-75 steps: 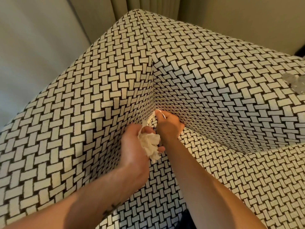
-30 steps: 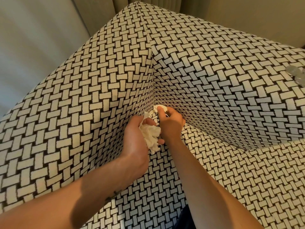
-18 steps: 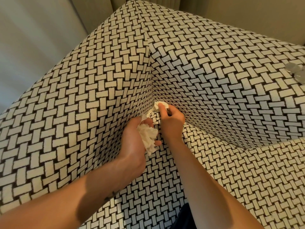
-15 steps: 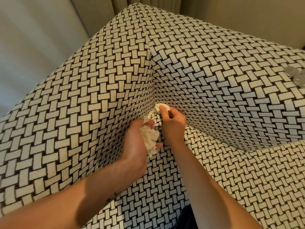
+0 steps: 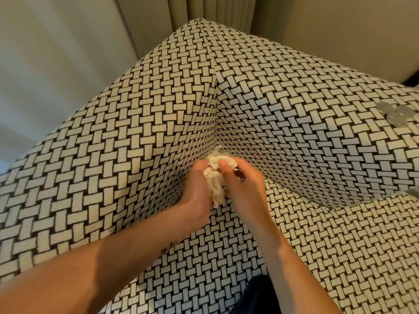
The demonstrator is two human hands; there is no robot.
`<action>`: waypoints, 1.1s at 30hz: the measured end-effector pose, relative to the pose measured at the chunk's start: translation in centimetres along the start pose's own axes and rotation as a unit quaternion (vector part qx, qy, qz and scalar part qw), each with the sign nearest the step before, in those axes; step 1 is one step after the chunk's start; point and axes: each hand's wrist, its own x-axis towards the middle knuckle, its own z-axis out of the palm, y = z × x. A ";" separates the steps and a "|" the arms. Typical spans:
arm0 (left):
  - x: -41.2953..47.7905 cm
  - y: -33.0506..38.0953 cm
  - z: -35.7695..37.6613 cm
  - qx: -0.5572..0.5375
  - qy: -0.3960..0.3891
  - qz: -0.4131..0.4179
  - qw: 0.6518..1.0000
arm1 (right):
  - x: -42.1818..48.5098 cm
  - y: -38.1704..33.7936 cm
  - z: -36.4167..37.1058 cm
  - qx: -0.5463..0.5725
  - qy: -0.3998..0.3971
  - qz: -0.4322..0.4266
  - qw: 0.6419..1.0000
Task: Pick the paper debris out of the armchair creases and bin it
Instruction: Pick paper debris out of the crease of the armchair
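The armchair is covered in a black-and-cream basket-weave fabric, and I look down into its back left corner. My left hand is closed around a wad of crumpled white paper. My right hand presses against the same wad from the right, its thumb and fingers pinching a further white piece at the top. A thin scrap of paper sticks out of the corner crease just above both hands. No bin is in view.
Several silvery coins lie on top of the right armrest. Pale curtains and a wall stand behind the chair. Dark clothing shows at the bottom edge, over the seat cushion.
My right hand has drawn the white piece out of the corner crease and brought it against the wad in my left hand. The two hands now touch.
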 end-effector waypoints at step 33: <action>-1.7 0.2 0.9 0.103 -0.103 0.041 0.989 | -6.2 -2.4 -3.3 -0.199 -0.052 -0.033 0.978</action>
